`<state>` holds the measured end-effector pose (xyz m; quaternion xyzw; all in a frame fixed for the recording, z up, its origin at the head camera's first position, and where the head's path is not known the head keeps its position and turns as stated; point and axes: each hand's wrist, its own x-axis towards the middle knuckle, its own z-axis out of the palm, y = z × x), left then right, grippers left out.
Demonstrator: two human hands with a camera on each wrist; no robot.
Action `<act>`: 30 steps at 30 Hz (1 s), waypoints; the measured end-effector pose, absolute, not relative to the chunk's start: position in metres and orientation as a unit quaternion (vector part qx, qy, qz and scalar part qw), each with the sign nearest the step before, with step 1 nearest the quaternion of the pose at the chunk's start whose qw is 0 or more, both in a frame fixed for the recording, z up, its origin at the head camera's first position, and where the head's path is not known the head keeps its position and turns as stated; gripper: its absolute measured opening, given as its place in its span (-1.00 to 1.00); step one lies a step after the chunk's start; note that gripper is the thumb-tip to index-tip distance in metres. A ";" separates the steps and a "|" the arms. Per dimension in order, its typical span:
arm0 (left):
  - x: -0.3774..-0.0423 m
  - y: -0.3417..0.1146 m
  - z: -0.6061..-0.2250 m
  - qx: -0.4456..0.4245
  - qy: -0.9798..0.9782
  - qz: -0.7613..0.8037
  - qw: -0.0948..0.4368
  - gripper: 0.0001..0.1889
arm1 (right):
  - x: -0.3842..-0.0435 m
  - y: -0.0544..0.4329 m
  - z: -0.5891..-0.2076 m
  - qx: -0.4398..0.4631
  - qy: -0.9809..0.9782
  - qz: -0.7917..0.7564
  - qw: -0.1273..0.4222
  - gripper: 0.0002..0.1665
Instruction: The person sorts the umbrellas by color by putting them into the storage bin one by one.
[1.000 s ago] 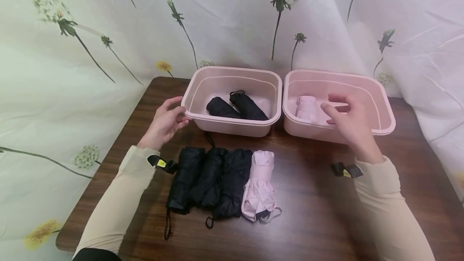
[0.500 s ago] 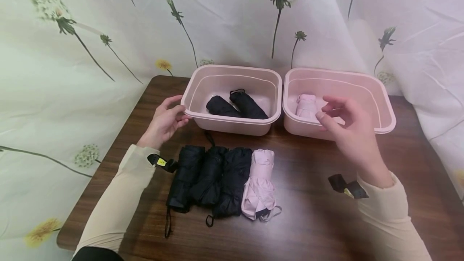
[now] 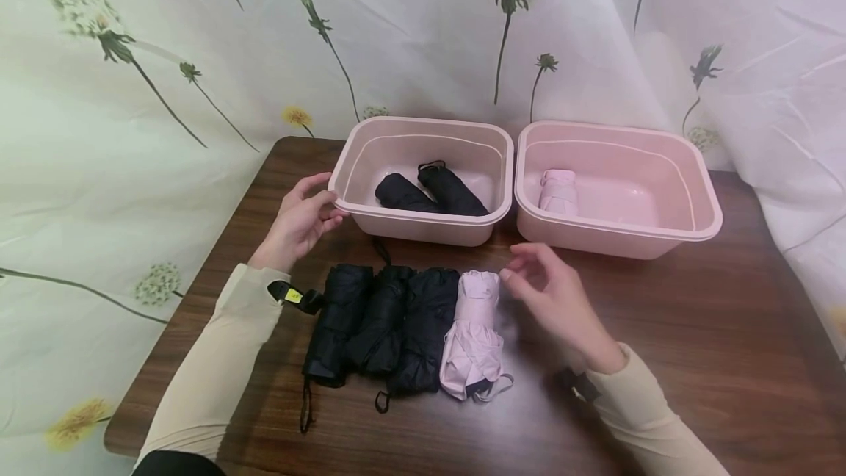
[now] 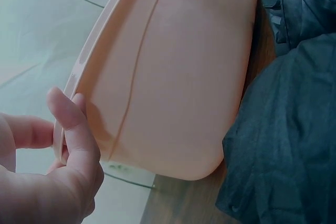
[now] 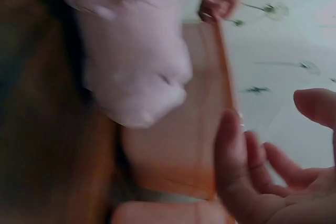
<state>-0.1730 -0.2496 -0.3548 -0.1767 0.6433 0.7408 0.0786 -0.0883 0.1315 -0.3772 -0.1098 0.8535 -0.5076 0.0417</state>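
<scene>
While the folded pale pink fabric umbrella [image 3: 472,336] lies on the dark brown wooden table [image 3: 740,329], rightmost in a row with three folded black fabric umbrellas [image 3: 378,322], I see my right hand [image 3: 558,303] just beside its upper end, fingers and thumb apart. My left hand [image 3: 297,222] pinches the rim of the left pale pink plastic tub [image 3: 423,230], where two black umbrellas [image 3: 452,191] lie; the right pink plastic tub [image 3: 601,239] contains one rolled pink umbrella [image 3: 558,193].
</scene>
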 end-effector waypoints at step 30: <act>-0.173 -0.250 -0.355 -0.175 0.642 0.742 0.078 -0.48 | -0.063 0.091 -0.416 -0.080 0.899 -0.386 0.190 0.44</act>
